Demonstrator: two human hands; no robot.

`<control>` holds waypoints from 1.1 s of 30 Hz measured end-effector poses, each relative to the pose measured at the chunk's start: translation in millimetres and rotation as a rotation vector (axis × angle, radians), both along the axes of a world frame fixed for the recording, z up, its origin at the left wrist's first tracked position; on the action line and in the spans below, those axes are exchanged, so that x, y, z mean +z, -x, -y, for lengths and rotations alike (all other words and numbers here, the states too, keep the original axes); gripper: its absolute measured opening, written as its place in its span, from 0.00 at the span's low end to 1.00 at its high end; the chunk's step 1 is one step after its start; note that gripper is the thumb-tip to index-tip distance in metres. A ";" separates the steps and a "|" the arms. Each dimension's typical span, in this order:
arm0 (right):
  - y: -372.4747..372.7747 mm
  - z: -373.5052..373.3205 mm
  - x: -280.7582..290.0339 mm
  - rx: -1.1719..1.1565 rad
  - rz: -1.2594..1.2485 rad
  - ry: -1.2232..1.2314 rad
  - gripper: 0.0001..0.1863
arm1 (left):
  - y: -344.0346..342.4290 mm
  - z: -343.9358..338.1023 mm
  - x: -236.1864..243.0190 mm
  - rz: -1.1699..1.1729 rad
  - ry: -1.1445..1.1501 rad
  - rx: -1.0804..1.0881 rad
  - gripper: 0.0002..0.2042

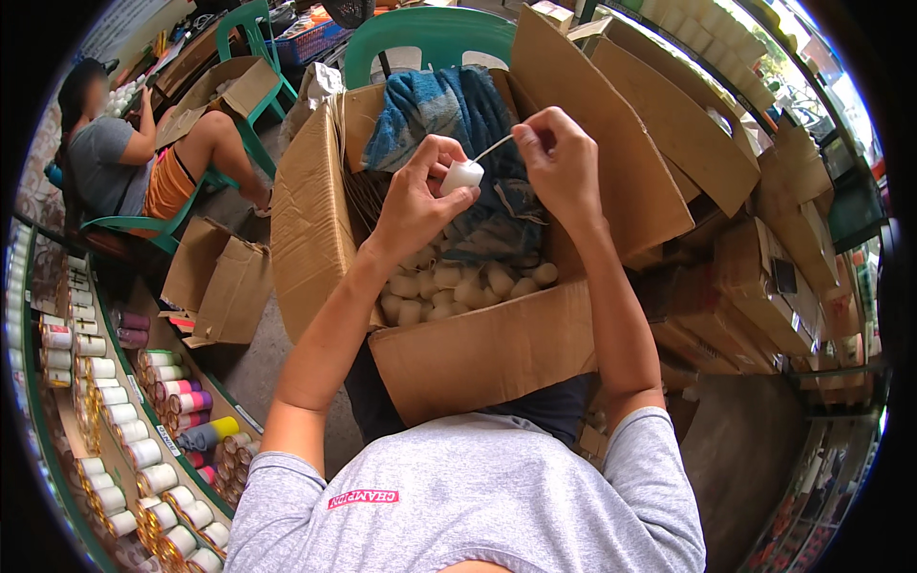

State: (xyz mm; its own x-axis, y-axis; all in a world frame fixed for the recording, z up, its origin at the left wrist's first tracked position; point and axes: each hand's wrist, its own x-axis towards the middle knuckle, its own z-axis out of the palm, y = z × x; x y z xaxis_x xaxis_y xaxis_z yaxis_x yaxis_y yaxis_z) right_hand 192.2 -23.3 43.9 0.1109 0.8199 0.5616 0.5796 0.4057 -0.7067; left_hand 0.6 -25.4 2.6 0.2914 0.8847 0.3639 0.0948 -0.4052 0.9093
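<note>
Only the head view here. Left hand (413, 199) has a short white candle (463, 176) gripped between thumb and fingers, tipped a bit. A thin white wick (495, 149) runs from the top of it up to the right hand (559, 162), which has the far end pinched between its fingertips. So both hands are busy: left grasping the candle, right on the wick.

The candle's in the air above a big cardboard box (487, 349), front flap folded out toward the person. Down in the box there's a heap of small off-white candles (449, 286) at the near end, a crumpled blue cloth (449, 105) behind them hanging over the far edge, and a bunch of thin cords (358, 196) along the left wall.

Right past the box is a green plastic chair (430, 27). Off to the left another person (103, 153) sits with small white things at their hands. Lower left, shelves full of white cylinders (143, 453); on the right, stacked brown cartons (750, 286).
</note>
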 end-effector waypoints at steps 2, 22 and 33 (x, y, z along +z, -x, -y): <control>1.5 3.0 -7.3 0.003 -0.103 0.089 0.07 | 0.7 -4.0 -7.2 -0.067 -0.092 0.022 0.13; 26.5 27.3 -37.1 0.215 -0.087 -0.123 0.05 | -5.6 -0.6 -3.6 0.066 0.137 -0.096 0.04; 23.4 16.1 -45.1 0.539 -0.717 0.340 0.07 | -3.4 -0.5 -6.4 -0.065 -0.134 -0.026 0.04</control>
State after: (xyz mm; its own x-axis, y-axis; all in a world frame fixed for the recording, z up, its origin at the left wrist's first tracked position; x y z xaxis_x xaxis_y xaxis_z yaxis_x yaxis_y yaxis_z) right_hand 168.9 -39.4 -1.2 -0.1038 0.9677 0.2296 -0.2415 0.1994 -0.9497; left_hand 3.9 -24.9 -3.8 0.3407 0.8214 0.4574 0.1396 -0.5253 0.8394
